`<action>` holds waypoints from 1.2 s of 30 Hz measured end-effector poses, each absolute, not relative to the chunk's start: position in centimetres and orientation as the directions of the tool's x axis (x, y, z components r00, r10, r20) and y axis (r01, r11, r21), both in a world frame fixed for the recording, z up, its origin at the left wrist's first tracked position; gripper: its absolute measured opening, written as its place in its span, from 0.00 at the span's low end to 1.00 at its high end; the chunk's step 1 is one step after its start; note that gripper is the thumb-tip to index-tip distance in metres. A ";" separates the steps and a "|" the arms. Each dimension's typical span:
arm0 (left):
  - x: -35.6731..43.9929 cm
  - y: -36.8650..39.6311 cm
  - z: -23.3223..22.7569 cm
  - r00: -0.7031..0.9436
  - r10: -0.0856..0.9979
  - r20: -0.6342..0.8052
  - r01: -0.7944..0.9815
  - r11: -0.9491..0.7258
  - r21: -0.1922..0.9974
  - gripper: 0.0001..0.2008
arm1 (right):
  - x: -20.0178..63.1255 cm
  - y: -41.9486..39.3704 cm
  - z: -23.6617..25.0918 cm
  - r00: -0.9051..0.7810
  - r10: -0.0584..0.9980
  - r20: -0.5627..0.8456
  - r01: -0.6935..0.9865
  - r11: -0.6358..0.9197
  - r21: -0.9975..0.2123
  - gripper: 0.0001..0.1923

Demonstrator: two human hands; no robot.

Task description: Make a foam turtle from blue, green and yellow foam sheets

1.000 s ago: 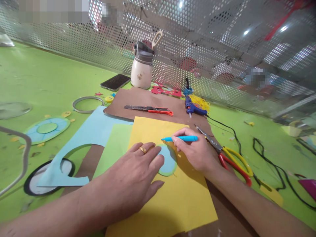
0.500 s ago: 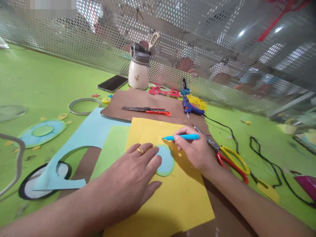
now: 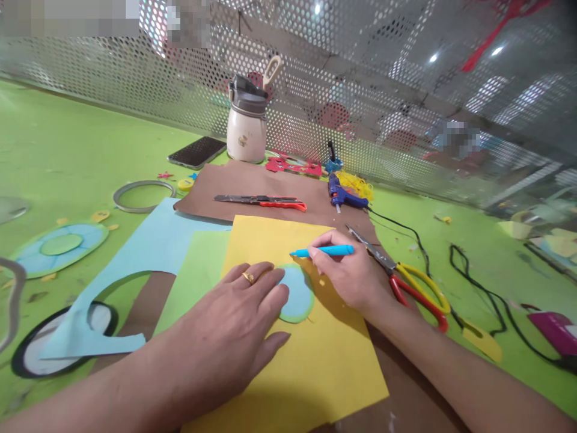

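One blue paper disc lies at centre frame on a yellow sheet. Left hand rests flat on the disc's left part, fingers spread and closed on nothing, a ring on one finger. Right hand sits just right of the disc, fingers pinched around a blue pen whose tip points left, near the disc's upper edge. Yellow sheet overlaps a light green sheet and a light blue sheet to its left. Scissors with red and yellow handles lie just right of the right hand. Above centre: a utility knife on brown paper, a glue gun, a cream bottle, a phone.
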State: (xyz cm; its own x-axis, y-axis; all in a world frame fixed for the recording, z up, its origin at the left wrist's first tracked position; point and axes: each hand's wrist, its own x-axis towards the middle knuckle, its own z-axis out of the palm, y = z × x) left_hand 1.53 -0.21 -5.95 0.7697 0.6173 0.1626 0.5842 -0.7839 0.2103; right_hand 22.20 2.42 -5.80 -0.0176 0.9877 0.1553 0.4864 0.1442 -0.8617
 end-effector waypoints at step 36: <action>1.5 -0.3 -5.8 0.761 0.623 0.181 0.591 -0.781 0.202 0.10 | 21.6 2.1 -4.1 0.027 0.996 0.080 0.620 0.046 -0.783 0.04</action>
State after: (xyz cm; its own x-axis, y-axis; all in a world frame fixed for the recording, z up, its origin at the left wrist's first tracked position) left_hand 1.50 -0.30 -5.82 0.7609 0.6232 0.1806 0.5913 -0.7807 0.2023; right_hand 21.56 2.06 -4.07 0.0270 0.9965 0.0796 0.6203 0.0457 -0.7830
